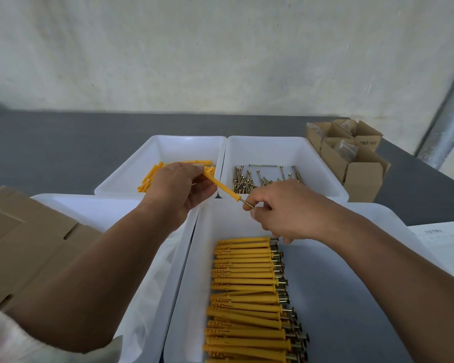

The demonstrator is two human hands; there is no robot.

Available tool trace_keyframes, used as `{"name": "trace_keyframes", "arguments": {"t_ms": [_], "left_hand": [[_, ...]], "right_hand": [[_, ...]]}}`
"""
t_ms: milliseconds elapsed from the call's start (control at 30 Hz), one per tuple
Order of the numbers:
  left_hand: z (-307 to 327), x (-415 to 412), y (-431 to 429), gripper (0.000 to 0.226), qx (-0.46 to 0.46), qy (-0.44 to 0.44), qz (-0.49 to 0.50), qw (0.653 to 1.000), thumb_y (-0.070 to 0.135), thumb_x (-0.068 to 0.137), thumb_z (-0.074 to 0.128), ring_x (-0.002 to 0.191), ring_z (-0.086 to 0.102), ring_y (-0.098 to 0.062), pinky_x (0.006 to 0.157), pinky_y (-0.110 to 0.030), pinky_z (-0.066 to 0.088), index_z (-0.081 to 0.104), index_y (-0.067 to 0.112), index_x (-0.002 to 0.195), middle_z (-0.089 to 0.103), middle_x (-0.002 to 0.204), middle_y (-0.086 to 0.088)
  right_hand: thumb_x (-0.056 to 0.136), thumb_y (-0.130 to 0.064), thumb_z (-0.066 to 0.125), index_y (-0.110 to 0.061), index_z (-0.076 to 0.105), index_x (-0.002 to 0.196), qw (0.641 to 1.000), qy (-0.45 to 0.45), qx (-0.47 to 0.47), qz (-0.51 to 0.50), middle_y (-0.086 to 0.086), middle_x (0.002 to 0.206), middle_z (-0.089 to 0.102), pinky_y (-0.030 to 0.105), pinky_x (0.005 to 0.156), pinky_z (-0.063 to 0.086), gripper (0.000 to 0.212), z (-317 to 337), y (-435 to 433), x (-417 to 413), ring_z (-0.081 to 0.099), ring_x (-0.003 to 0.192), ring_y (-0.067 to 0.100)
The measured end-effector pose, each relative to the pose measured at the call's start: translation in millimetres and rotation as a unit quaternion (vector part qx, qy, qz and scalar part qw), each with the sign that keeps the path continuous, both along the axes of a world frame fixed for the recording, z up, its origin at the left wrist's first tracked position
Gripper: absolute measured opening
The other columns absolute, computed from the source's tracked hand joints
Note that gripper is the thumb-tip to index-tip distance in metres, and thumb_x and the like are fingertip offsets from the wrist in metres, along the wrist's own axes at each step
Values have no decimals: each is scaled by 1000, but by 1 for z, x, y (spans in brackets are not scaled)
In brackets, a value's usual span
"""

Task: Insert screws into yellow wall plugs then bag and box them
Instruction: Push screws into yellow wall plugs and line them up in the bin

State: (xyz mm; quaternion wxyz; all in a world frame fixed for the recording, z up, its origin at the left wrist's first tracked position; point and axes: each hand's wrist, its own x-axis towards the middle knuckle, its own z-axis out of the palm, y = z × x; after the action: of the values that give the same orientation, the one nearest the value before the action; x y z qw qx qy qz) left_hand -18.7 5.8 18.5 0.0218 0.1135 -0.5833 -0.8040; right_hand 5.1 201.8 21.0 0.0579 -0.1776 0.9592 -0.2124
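Gripping plug [222,186] in left hand [180,191]; right hand [286,208] pinching screw [247,204]; near tray [207,226] holds assembled plugs [247,284].

This looks like a small packing workshop: a grey worktop [63,142] carries white plastic bins [273,150] of sorted yellow wall plugs [148,179], screws [247,180] and a neat row of assembled pieces [247,284]. Small cardboard boxes [362,176] stand near a bare plastered wall [220,48] and a metal pole [446,113].
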Motion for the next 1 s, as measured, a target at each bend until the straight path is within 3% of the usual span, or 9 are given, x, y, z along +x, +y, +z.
{"name": "trace_keyframes", "arguments": {"t_ms": [433,567,800,1000], "left_hand": [[0,4,4,8,-45,14,-36,998,7,96,57,77,72,-22,61,-30,59,63,2,97,69,95,-19],[0,6,5,10,-61,19,-57,996,7,95,57,79,73,-23,62,-31,59,62,2,103,71,96,-19],[0,10,9,7,-92,35,-99,990,4,93,59,67,71,-19,63,-30,59,63,5,87,69,74,-9],[1,8,8,3,-107,44,-63,991,5,91,62,65,69,-18,61,-29,59,63,6,88,67,70,-6]], "right_hand": [[99,-32,51,-32,59,123,1000,19,-20,-9,-4,90,65,30,69,60,25,-2,-1,0,70,58,10],[98,-40,52,-32,61,115,999,29,-43,-11,-11,86,66,25,63,58,21,-1,-2,2,70,57,6],[99,-35,51,-27,61,100,998,31,-53,-9,-8,81,64,28,63,59,13,2,-3,4,70,57,9],[97,-26,54,-26,62,88,999,-12,26,18,-7,76,67,30,68,58,12,4,-1,6,70,58,5]]}}
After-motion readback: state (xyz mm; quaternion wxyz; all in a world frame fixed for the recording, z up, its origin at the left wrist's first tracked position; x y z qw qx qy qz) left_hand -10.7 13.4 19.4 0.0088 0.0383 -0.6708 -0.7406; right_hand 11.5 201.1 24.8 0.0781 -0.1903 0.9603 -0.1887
